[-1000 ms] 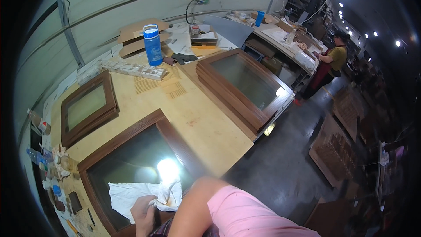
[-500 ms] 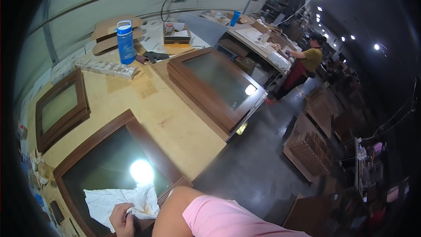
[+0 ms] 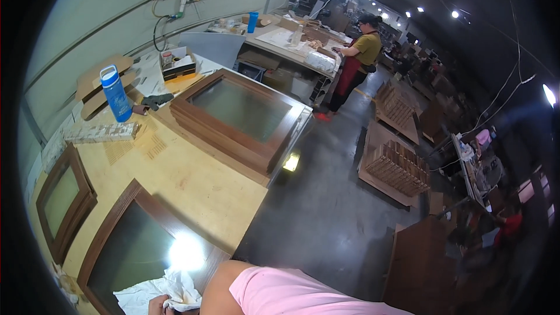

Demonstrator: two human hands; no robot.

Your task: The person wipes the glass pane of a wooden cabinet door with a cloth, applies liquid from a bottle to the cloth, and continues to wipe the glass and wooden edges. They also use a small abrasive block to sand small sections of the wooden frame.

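At the bottom of the head view lies a brown wooden-framed glass door (image 3: 111, 221), with a bright lamp reflected in its pane. A crumpled white cloth (image 3: 143, 290) rests on the glass near the frame's close edge. My left hand (image 3: 157, 305) is closed on the cloth, its fingers partly cut off by the lower edge. My bent right arm (image 3: 224, 286), in a pink sleeve, crosses beside the cloth; its hand is out of sight.
A small framed door (image 3: 64, 204) lies at left; stacked doors (image 3: 233, 122) sit farther back. Behind are a blue bottle (image 3: 118, 99), a dark glove (image 3: 157, 101) and an open box (image 3: 178, 65). A co-worker (image 3: 361, 58) stands at another bench; wood stacks (image 3: 396, 166) are on the floor.
The view has swung to the right, so bench, doors and co-worker appear farther left. My left hand still grips the cloth on the glass and sits lower in the picture.
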